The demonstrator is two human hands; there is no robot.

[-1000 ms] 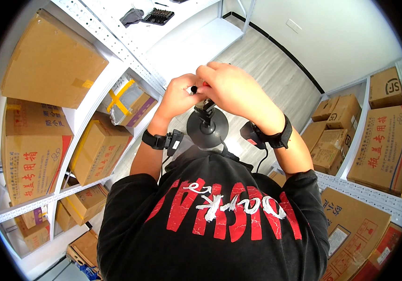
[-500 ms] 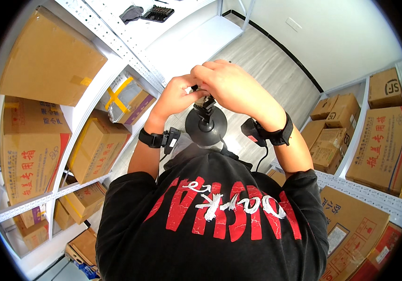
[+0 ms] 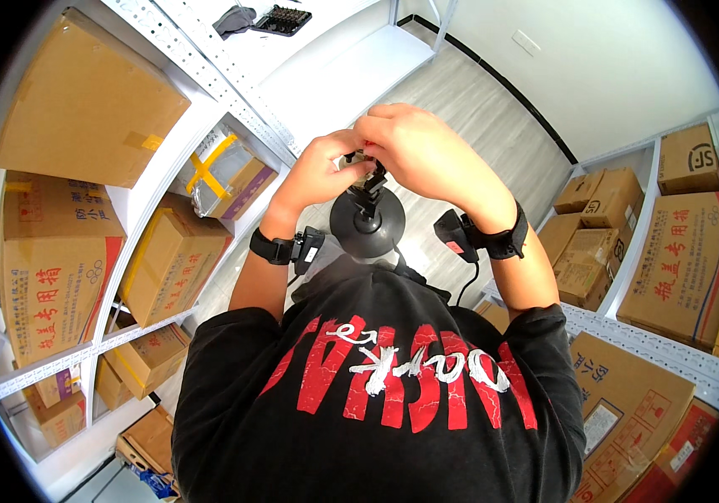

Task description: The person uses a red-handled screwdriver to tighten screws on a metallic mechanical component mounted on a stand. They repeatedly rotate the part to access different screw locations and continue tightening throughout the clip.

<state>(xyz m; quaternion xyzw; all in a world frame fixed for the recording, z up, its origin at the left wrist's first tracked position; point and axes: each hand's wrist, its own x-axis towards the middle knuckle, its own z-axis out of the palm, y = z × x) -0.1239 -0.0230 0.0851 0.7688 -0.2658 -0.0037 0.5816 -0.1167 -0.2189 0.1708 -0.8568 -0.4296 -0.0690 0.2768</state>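
Observation:
A black stand [image 3: 368, 226] with a round base and a jointed top rises in front of my chest. At its top, my left hand [image 3: 317, 174] is closed, thumb and fingers gripping a small dark part of the stand's head [image 3: 368, 180]. My right hand [image 3: 414, 155] meets it from the other side, its fingers bent down and pinched over the same spot. Whatever sits between the right fingertips is mostly hidden by the hand. Each wrist wears a black strap with a small black device: one on the left [image 3: 299, 250], one on the right [image 3: 453, 235].
White shelves with cardboard boxes [image 3: 57, 260] stand on my left, and more boxes [image 3: 678, 260] fill shelves on my right. A black case of small bits [image 3: 282, 20] and a grey cloth-like item [image 3: 233, 22] lie on the far white shelf. Wood-look floor [image 3: 493, 126] shows ahead.
My right hand has shifted slightly and turned at the stand's top, its fingers bending further down. The left hand keeps its grip almost unmoved.

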